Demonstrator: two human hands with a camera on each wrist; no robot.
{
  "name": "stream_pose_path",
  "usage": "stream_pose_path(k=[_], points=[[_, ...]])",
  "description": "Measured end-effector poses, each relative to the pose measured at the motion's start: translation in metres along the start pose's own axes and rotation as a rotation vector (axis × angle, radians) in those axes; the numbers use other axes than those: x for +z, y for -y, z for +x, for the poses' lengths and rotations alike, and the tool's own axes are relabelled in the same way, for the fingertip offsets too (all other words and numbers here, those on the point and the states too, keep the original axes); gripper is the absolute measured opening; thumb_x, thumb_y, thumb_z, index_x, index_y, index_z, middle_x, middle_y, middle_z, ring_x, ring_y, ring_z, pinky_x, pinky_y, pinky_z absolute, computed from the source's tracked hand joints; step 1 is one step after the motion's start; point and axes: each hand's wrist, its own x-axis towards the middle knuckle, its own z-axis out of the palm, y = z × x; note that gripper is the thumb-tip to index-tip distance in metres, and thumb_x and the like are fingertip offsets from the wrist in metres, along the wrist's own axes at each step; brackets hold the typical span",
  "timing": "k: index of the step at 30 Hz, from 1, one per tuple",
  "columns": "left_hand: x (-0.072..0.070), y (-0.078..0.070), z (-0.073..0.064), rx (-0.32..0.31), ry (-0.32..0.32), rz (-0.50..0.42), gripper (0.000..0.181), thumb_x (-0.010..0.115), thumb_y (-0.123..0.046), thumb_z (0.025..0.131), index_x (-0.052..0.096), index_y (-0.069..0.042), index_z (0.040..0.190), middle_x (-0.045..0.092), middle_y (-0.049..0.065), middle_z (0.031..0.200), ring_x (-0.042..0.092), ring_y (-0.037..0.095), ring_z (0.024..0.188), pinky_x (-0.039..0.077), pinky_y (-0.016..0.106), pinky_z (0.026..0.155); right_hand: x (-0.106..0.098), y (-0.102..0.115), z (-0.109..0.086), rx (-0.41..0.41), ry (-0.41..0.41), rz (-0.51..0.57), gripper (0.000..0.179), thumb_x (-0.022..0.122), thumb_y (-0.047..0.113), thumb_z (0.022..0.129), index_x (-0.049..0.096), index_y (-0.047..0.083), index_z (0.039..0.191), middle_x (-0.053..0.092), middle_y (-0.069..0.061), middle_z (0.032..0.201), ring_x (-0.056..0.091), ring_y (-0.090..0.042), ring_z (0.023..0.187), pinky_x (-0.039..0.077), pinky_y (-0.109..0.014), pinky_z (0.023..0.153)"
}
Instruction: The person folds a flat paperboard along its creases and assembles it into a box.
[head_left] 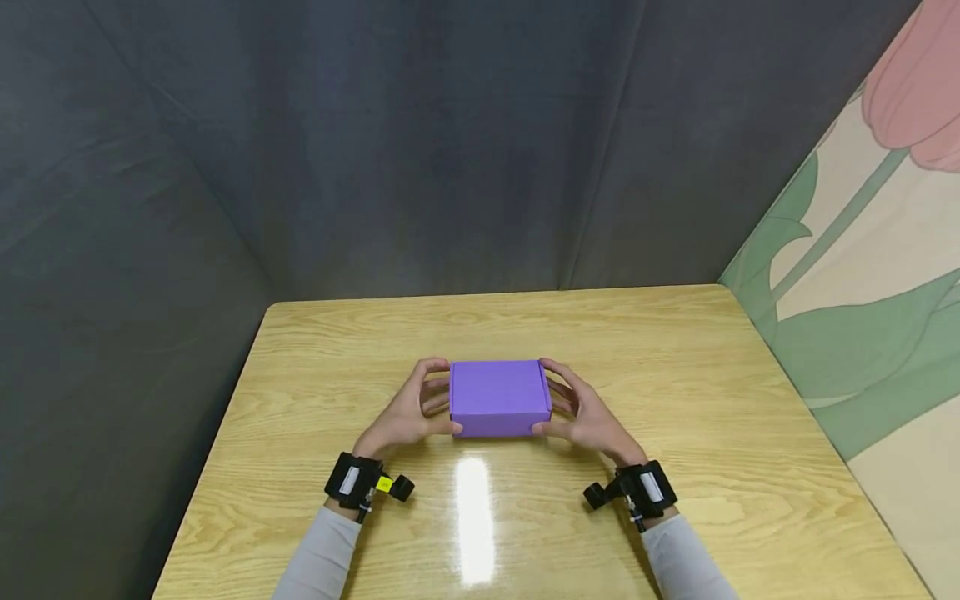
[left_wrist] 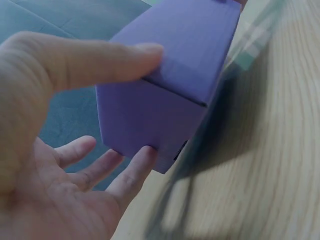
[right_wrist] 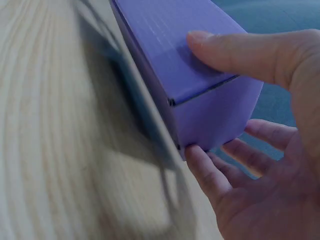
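A closed purple cardboard box [head_left: 500, 390] is between the two hands over the middle of the table, its lid facing up. At its left end the left hand [head_left: 407, 413] grips it, thumb on the front face and fingers at the end and rear. The right hand [head_left: 590, 417] holds the opposite end in a mirrored way. In the left wrist view the thumb presses the box's front face [left_wrist: 190, 55], with fingertips along the end panel. The right wrist view shows the same on the box [right_wrist: 215, 112]. Its dark reflection lies close by; whether its underside touches the wood I cannot tell.
The wood-grain table [head_left: 337, 333] carries a bright light reflection in front of the box. Dark grey cloth [head_left: 450, 150] hangs behind and at the left. A floral curtain [head_left: 862, 333] borders the right side. Each wrist wears a black camera mount [head_left: 356, 482].
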Motion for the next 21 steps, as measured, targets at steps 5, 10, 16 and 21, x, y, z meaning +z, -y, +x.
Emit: stream_pose_path(k=[5,10,16,21], points=[[0.003,0.006,0.000,-0.020,0.007,0.016,0.107,0.089,0.010,0.077,0.027,-0.019,0.159,0.033,0.022,0.169,0.034,0.040,0.158,0.035,0.048,0.127,0.004,-0.008,-0.001,-0.025,-0.003,-0.038,0.115,0.089,-0.010,0.079,0.023,0.013,0.171,0.021,-0.025,0.175,0.029,-0.047,0.158,0.042,-0.039,0.119],[0.002,0.009,-0.002,-0.028,0.011,0.018,0.108,0.086,0.015,0.076,0.026,-0.021,0.158,0.032,0.024,0.169,0.034,0.044,0.157,0.037,0.050,0.125,0.009,-0.010,0.000,-0.031,-0.014,-0.050,0.119,0.087,-0.015,0.076,0.019,0.010,0.171,0.020,-0.024,0.175,0.030,-0.047,0.158,0.044,-0.036,0.118],[0.000,0.013,-0.003,-0.022,0.017,0.022,0.108,0.084,0.018,0.076,0.024,-0.021,0.157,0.031,0.024,0.169,0.033,0.044,0.158,0.039,0.049,0.124,0.013,-0.013,0.002,-0.020,-0.019,-0.070,0.122,0.088,-0.015,0.075,0.017,0.010,0.171,0.022,-0.026,0.174,0.032,-0.048,0.156,0.044,-0.039,0.118],[0.000,0.013,-0.002,-0.008,0.026,0.031,0.109,0.084,0.019,0.075,0.023,-0.019,0.157,0.030,0.026,0.169,0.032,0.044,0.158,0.036,0.050,0.125,0.014,-0.013,0.001,-0.007,-0.018,-0.066,0.123,0.088,-0.016,0.075,0.018,0.013,0.171,0.024,-0.026,0.173,0.033,-0.047,0.156,0.044,-0.039,0.118]])
